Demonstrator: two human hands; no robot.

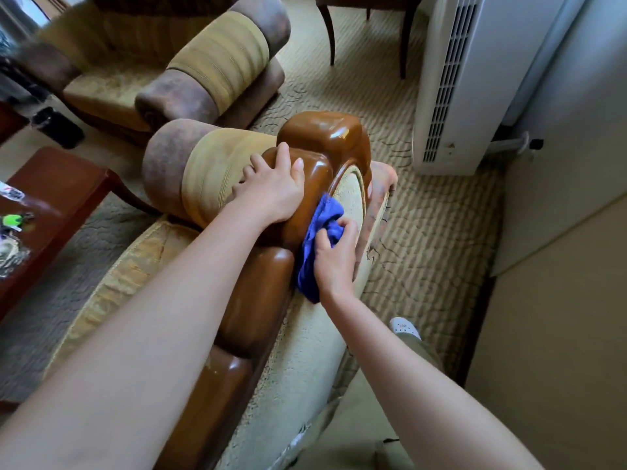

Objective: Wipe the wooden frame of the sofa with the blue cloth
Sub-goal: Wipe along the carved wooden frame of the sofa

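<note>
Sofa frame (pixel 315 171): glossy brown wood, rounded blocks running along the top of the backrest from the near edge up to a raised cap at mid-scene. I see it from above and behind, with highlights on the curved faces.

Blue cloth (pixel 317 247): bunched, pressed against the right-hand face of the frame, between the wood and the cream upholstered back panel (pixel 305 361). Its lower end hangs down the panel.

Right hand (pixel 334 259): grips the cloth, fingers (pixel 342 225) curled round the bunched fabric, thumb on the near side; knuckles turned toward me.

Left hand (pixel 273 191): rests on the top of the frame just left of the cloth, fingers loosely spread, fingertips at the seam where wood meets the striped armrest roll (pixel 210 178); it holds nothing. Thumb lies flat on the wood.

Second armchair (pixel 163 76): far left, same tan and mottled brown fabric, well apart from the sofa.

Table (pixel 54 205): dark red wood, at the left edge, carrying small items, among them a bright green one (pixel 12 220); the rest is too blurred for me to tell.

Carpet (pixel 424 239): beige with wavy dark lines, covers the floor to the right.

White vented unit (pixel 451 83): stands upright at far right, near the wall.

Dark wooden chair legs (pixel 402 39): far centre, on the carpet.

White shoe (pixel 405 329): on the carpet, right of the sofa back, near.
</note>
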